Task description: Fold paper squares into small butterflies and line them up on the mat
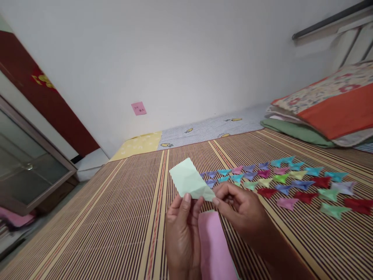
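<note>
Two bare hands, one creased sheet of pale green paper

The green paper (188,179) is thin and matte, a four-sided piece with straight edges and a pointed far corner. Faint creases cross its lower part, where it narrows toward the right. From where I stand, its long axis slants from the upper left down to the lower right, the broader end leaning away from the person, the narrow end at the right hand. It is held up above the striped mat (116,217), just beyond a pink paper pile.

The left hand (183,229) pinches the lower edge, thumb flat on the near face and fingers behind. The right hand (237,206) has thumb and forefinger pressed together on the narrow corner.

Beneath and between the wrists lies the pink paper pile (215,243), smooth and oblong, a sliver of green showing at its edge. Out to the right, the folded paper shapes (281,178) sit in loose rows, crisp and pointed, in blue, violet, red, pink, yellow and green. The mat is ribbed with dark and tan lines. Past it run a yellow cloth (140,144) and a finely checked cloth (198,132) by the white wall (186,58), which bears a pink note (138,108). Folded bedding (329,107), soft, orange and floral over green, is heaped at the right.
</note>
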Motion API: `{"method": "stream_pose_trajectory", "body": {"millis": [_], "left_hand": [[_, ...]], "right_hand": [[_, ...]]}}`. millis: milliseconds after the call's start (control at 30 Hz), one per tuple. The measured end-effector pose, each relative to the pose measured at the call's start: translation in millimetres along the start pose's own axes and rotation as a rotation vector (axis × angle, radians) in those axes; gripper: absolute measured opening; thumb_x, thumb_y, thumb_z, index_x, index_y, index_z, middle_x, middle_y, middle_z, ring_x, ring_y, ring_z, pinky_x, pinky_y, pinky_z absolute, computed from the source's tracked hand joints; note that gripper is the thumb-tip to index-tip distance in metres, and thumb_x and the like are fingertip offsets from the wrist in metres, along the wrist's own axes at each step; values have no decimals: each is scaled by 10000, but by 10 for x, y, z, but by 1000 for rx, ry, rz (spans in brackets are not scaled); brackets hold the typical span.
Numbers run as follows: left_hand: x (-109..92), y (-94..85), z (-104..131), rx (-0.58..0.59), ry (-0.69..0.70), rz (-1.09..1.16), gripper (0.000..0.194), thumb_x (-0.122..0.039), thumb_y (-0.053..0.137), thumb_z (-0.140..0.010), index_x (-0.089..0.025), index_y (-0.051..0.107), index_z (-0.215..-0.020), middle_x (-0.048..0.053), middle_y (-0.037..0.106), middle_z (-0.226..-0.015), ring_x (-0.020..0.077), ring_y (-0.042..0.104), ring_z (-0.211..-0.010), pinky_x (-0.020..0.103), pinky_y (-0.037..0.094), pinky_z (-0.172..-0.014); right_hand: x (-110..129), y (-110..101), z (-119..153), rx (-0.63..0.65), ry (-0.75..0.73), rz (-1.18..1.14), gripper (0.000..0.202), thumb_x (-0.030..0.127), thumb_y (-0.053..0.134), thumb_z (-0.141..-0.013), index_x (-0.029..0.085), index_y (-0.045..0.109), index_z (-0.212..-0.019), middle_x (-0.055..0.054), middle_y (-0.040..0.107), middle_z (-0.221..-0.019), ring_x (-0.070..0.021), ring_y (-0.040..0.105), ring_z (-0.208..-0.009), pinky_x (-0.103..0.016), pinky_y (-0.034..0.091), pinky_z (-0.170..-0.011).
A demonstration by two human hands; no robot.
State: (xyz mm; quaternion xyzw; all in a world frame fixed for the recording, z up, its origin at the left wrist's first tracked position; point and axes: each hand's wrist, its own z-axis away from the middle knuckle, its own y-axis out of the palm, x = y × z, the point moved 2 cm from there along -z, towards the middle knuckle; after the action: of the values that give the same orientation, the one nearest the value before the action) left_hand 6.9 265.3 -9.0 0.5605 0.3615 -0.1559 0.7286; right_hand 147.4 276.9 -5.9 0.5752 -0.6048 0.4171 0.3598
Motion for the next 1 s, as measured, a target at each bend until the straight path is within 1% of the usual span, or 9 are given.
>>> {"method": "stream_pose_trajectory", "body": {"millis": [100, 167, 300, 467, 533, 633, 733, 800, 1000], "left_hand": [[28, 23, 6, 20, 0, 5, 246, -180, 950, -609, -138, 775, -777, 57, 799, -852, 187, 773, -795, 268, 665, -739], [45, 45, 25, 45, -12, 10, 268, -215, 963, -595, -136, 780, -774, 65, 800, -847, 199, 774, -796, 281, 669, -725], [58, 73, 75, 59, -18, 27, 249, -250, 949, -636, -133, 787, -784, 74, 801, -835, 189, 762, -750, 313, 677, -727], [79, 90, 109, 56, -28, 91, 210, -235, 945, -644, -153, 772, -729, 56, 799, -834, 217, 781, -844, 287, 675, -737], [87, 99, 120, 62, -30, 86, 214, -255, 941, -656, -154, 785, -762, 62, 803, -860, 220, 778, -863, 286, 672, -741], [88, 117, 137, 95, -67, 30, 234, -280, 926, -688, -142, 806, -834, 86, 808, -907, 184, 762, -803, 243, 654, -695], [80, 123, 145, 121, -106, -16, 253, -286, 922, -701, -119, 811, -855, 100, 803, -887, 136, 727, -716, 169, 605, -603], [76, 119, 141, 112, -112, -11, 268, -279, 940, -669, -111, 810, -832, 102, 801, -869, 132, 719, -704, 159, 595, -579], [85, 138, 146, 24, -82, 26, 325, -241, 986, -555, -108, 801, -785, 108, 807, -877, 178, 748, -760, 262, 664, -677]], "right_hand": [[6, -18, -7, 1, -24, -15, 137, 301, 655, -905, 219, 634, -798, -21, 644, -827, -189, 595, -782, -314, 471, -734], [12, -15, -8, -4, -48, -33, 148, 313, 653, -924, 214, 662, -814, -32, 663, -844, -202, 612, -818, -325, 478, -766], [16, -1, -2, -5, -51, -40, 224, 328, 638, -942, 211, 651, -752, -28, 650, -793, -193, 583, -764, -310, 467, -713], [13, -5, 5, -9, -48, -44, 274, 340, 617, -960, 214, 605, -717, -14, 608, -766, -179, 544, -729, -296, 441, -679], [6, -7, 5, -19, -53, -59, 287, 348, 605, -972, 213, 598, -719, -13, 592, -763, -177, 535, -728, -297, 432, -675], [-1, -15, 5, -54, -59, -69, 289, 337, 612, -973, 214, 581, -714, -7, 580, -747, -171, 521, -711, -294, 410, -656], [8, -28, 7, -74, -83, -57, 276, 301, 630, -960, 210, 578, -705, -3, 585, -751, -165, 527, -704, -293, 393, -648], [16, -35, 7, -68, -110, -50, 269, 270, 638, -949, 207, 575, -695, -1, 590, -761, -161, 536, -707, -294, 393, -655], [-25, -37, 2, -70, -91, -109, 282, 240, 640, -928, 210, 544, -665, -6, 593, -783, -170, 549, -733, -298, 403, -654]]}}
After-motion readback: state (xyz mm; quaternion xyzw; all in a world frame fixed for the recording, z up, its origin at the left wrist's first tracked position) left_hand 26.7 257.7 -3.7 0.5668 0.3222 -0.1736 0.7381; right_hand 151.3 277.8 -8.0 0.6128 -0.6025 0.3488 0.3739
